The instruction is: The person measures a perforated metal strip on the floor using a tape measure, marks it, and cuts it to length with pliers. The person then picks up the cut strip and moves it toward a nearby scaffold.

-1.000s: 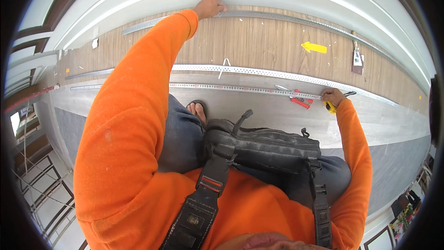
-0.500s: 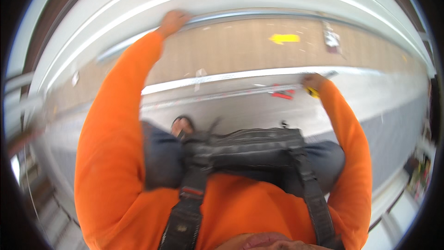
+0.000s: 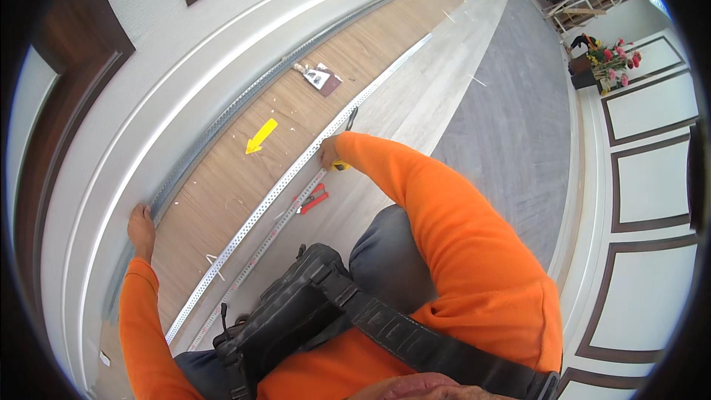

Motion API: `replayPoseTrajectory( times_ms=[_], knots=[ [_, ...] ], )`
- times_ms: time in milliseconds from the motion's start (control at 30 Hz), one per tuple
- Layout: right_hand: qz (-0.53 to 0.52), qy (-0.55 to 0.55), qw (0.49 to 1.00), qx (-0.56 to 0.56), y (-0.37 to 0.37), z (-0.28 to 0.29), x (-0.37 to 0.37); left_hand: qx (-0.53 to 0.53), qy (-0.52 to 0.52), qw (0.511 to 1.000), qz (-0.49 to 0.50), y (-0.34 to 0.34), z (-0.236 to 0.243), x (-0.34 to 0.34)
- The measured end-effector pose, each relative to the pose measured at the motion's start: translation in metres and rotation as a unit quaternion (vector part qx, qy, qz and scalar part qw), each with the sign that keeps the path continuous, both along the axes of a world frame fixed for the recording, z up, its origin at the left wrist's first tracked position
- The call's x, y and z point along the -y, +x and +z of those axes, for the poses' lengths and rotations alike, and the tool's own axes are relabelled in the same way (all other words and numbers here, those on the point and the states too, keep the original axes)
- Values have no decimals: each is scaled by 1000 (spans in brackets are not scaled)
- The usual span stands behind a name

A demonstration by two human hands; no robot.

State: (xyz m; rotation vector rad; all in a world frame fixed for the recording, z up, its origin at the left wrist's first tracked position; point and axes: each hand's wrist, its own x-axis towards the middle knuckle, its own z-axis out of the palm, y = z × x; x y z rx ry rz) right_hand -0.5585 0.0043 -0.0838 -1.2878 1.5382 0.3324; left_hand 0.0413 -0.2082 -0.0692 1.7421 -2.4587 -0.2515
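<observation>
At the left, my left hand (image 3: 141,228) is closed at the long grey metal profile (image 3: 237,107) lying along the wall base; its fingertips are partly hidden. Near the middle, my right hand (image 3: 328,152) is closed on a yellow tape measure (image 3: 341,166), mostly covered by hand and sleeve. The pulled-out tape blade (image 3: 261,250) runs toward the lower left. Beside it lies a white perforated strip (image 3: 255,222), roughly parallel. A dark slim tool (image 3: 352,118) shows just past my right hand. Red-handled snips or pliers (image 3: 312,198) lie on the floor beside the blade.
A yellow arrow sticker (image 3: 261,135) and a small packet (image 3: 320,79) are on the wood-look floor (image 3: 215,196). Dark grey flooring (image 3: 511,126) lies right. Flowers (image 3: 615,59) and a wooden frame (image 3: 581,11) stand far right. A black bag (image 3: 296,281) hangs at my front.
My view has turned to the right and sharpened, showing more of the room. Both hands remain at the profile and the tape measure.
</observation>
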Motion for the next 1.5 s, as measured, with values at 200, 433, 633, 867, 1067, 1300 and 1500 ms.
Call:
replayPoseTrajectory(
  times_ms=[200,433,633,867,1067,1300,1500],
  knots=[
    [-9,-3,1000,-17,5,5,-2,-33,58,998,16,-12,15,-7],
    [-45,2,998,52,-21,-2,-16,-143,214,966,31,32,45,-69],
    [200,0,978,-60,-3,-2,-1,-336,536,719,289,125,48,-269],
    [-95,69,987,107,-15,-7,-21,-492,330,623,512,104,15,-356],
    [-67,87,989,94,18,19,-2,-570,165,508,624,102,-12,-377],
    [-94,25,982,163,48,31,9,-666,-3,410,623,141,-8,-341],
    [-152,17,981,119,-44,44,13,-681,-73,393,614,211,0,-304]
  ],
)
